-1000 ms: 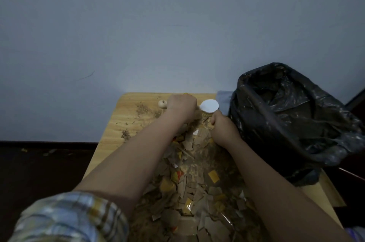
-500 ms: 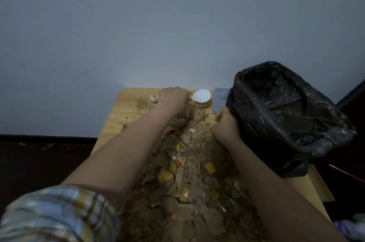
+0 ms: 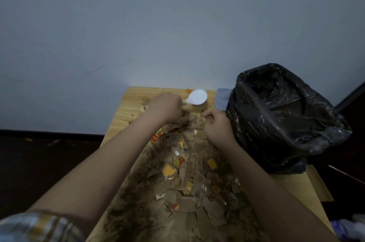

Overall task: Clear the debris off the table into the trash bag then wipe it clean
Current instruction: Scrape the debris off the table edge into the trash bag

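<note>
A pile of torn brown cardboard, yellow and red scraps and dirt, the debris, covers the middle of the wooden table. My left hand grips the handle of a brush with a white back, its bristles down near the table's far edge. My right hand lies at the far end of the pile, fingers curled and thumb against forefinger. Its back is close to the black trash bag. I cannot tell whether it pinches anything. The bag stands open at the table's right side.
A folded grey-blue cloth lies at the far edge between the brush and the bag. A small yellow scrap sits behind the brush. Loose crumbs dot the bare wood at the far left. A pale wall stands right behind the table.
My left hand has shifted a little left along the far edge with the brush. My right hand has edged away from the bag's rim towards the brush.
</note>
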The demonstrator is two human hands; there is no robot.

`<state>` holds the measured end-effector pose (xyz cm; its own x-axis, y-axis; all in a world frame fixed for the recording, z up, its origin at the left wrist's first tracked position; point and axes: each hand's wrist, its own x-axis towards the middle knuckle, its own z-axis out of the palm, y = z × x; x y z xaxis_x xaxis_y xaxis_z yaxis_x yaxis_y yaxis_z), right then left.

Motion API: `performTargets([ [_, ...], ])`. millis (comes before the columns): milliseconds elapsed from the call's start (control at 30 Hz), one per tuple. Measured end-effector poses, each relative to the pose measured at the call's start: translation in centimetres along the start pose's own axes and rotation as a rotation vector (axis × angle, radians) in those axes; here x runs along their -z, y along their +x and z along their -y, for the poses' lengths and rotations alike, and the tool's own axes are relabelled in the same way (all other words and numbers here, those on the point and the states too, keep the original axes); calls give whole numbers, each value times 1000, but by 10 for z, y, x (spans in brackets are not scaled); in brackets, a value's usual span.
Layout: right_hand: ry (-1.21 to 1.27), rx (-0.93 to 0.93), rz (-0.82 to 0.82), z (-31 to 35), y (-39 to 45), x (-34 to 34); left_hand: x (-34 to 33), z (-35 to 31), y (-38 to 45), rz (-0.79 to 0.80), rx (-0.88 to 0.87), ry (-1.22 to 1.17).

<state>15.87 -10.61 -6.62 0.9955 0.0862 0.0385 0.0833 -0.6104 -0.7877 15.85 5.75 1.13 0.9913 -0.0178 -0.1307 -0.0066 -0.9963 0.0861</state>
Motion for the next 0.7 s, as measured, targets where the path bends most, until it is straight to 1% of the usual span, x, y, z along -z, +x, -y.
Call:
performTargets([
  [67,76,20,-22,13,-2,-6,1,-1,-11,-30,53,-379],
  [133,215,-33,42,28,-2,-10,-3,-7,-19,5,78,-794],
  [167,304,-80,97,36,-1,-11,-6,-12,-24,25,83,-958],
  [233,442,-143,182,51,0,-15,-12,-17,-33,25,82,-1139],
  [333,451,-169,209,58,2,-20,-22,-20,-37,3,86,-1215],
  [433,488,-209,244,58,6,-16,-26,-17,-36,37,60,-1217],
  [500,397,-179,247,59,13,-14,-27,-8,-33,66,37,-1196],
  [567,300,-134,220,59,20,-13,-28,3,-27,76,53,-1104],
  [700,29,-26,216,58,35,-11,-38,24,-17,8,148,-925],
])
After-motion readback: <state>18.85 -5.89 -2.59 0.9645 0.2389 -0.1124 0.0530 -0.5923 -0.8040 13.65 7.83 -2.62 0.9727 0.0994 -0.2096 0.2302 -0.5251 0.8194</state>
